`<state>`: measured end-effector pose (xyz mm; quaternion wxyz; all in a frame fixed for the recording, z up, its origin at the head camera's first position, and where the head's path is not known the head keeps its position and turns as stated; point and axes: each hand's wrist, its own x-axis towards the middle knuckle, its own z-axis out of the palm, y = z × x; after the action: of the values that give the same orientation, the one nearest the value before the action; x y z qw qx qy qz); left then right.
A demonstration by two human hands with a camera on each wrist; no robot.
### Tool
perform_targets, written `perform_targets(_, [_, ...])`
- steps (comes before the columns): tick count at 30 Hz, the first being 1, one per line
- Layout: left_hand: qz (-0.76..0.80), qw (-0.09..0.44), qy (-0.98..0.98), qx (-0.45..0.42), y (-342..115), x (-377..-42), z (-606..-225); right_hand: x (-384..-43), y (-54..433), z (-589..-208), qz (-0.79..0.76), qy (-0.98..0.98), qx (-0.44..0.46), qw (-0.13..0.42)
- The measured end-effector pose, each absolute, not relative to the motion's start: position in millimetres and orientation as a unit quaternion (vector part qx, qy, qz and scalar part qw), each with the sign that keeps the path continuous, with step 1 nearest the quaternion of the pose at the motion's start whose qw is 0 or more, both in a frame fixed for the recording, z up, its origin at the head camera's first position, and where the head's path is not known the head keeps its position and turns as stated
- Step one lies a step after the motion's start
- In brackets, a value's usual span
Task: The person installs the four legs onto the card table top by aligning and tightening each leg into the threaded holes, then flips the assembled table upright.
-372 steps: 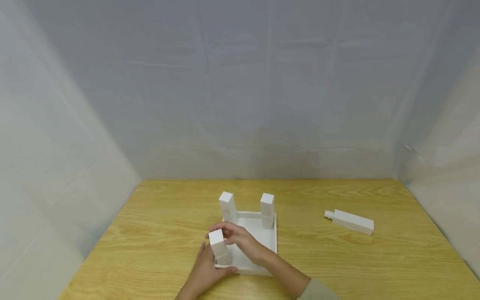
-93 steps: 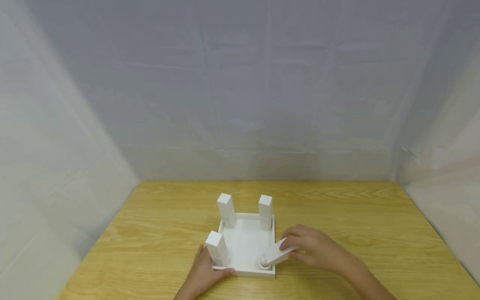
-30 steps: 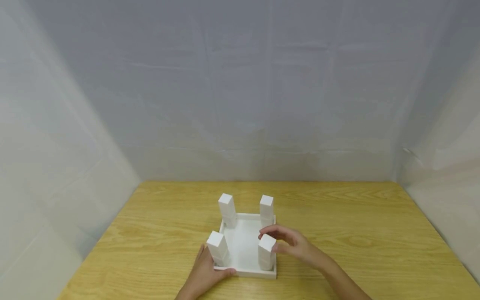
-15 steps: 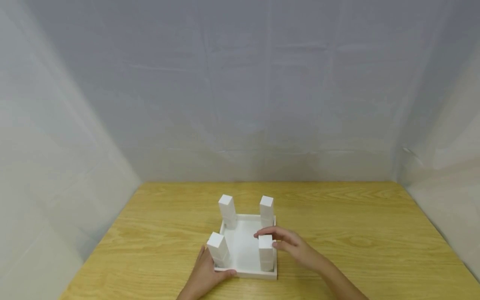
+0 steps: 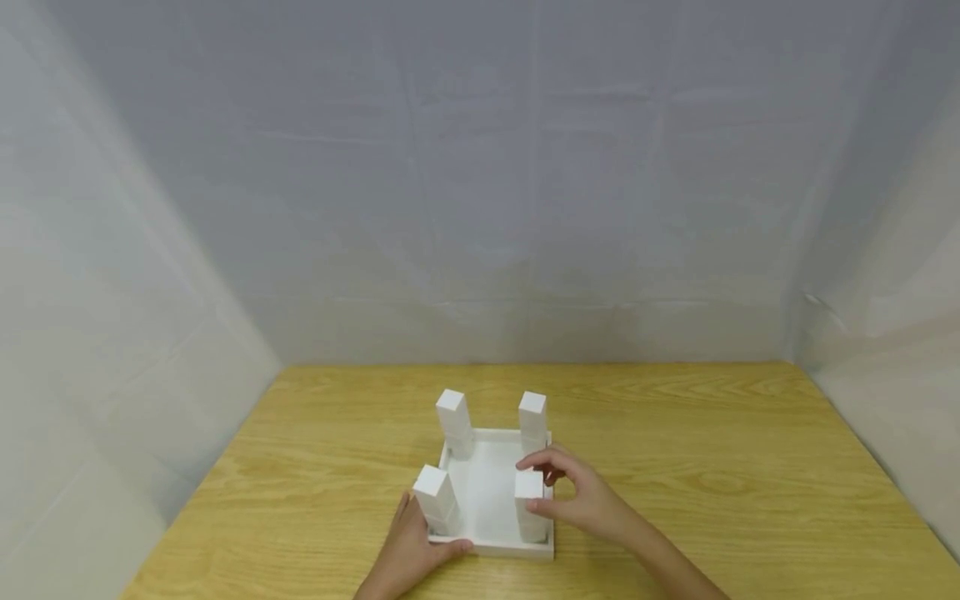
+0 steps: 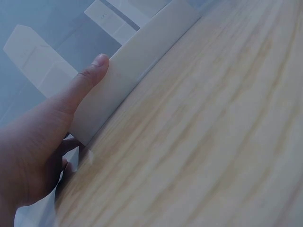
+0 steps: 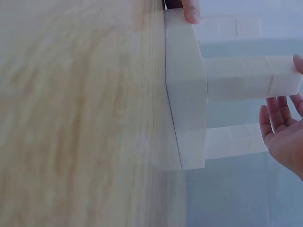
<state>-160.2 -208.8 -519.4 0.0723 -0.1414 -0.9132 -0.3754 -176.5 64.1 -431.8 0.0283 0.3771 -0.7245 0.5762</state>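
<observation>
A white square tray-like panel (image 5: 491, 500) with a raised rim lies on the wooden table, a square white leg standing at each corner. My left hand (image 5: 408, 546) grips its near left corner, thumb over the front rim; in the left wrist view the thumb presses the panel's side (image 6: 118, 78). Beside that hand rises the near left leg (image 5: 437, 498). My right hand (image 5: 588, 504) pinches the top of the near right leg (image 5: 529, 484) between thumb and fingers. The right wrist view shows this leg (image 7: 241, 78) upright on the panel. Its lower end is hidden inside the rim.
Two more white legs, the far left one (image 5: 454, 421) and the far right one (image 5: 533, 417), stand at the back corners. The wooden table (image 5: 697, 475) reaches to pale sheeting (image 5: 480, 208) behind and at both sides.
The fourth leg, earlier lying at the right with its threaded end showing, was brought tilted to the near right corner and now stands upright. My right fingers have shifted around its top. Left hand stays.
</observation>
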Motion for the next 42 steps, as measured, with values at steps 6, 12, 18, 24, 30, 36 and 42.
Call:
perform_targets(6, [-0.376,0.077,-0.912,-0.144,-209.2,-160.0,-519.2,-185.4,70.6,-444.7,0.616,-0.66,0.425,-0.061])
perform_targets(12, [-0.375,0.072,-0.914,-0.14,-209.0,-160.2,-519.9,-188.6,71.9,-448.8,0.66,-0.609,0.428,-0.098])
perform_targets(18, [-0.375,0.068,-0.914,-0.137,-208.2,-159.2,-519.0,-184.8,66.6,-448.2,0.598,-0.713,0.366,-0.003])
perform_targets(24, [-0.375,0.07,-0.914,-0.141,-208.1,-159.7,-517.7,-183.8,65.6,-447.3,0.586,-0.722,0.369,-0.001])
perform_targets(30, [-0.375,0.075,-0.913,-0.143,-208.9,-160.9,-518.3,-188.2,69.7,-447.8,0.68,-0.579,0.436,-0.112])
perform_targets(36, [-0.374,0.079,-0.913,-0.144,-209.0,-161.3,-518.7,-187.2,70.0,-448.9,0.68,-0.608,0.394,-0.114])
perform_targets(42, [-0.375,0.083,-0.912,-0.144,-208.9,-161.2,-519.5,-183.1,67.6,-451.1,0.619,-0.717,0.316,-0.057])
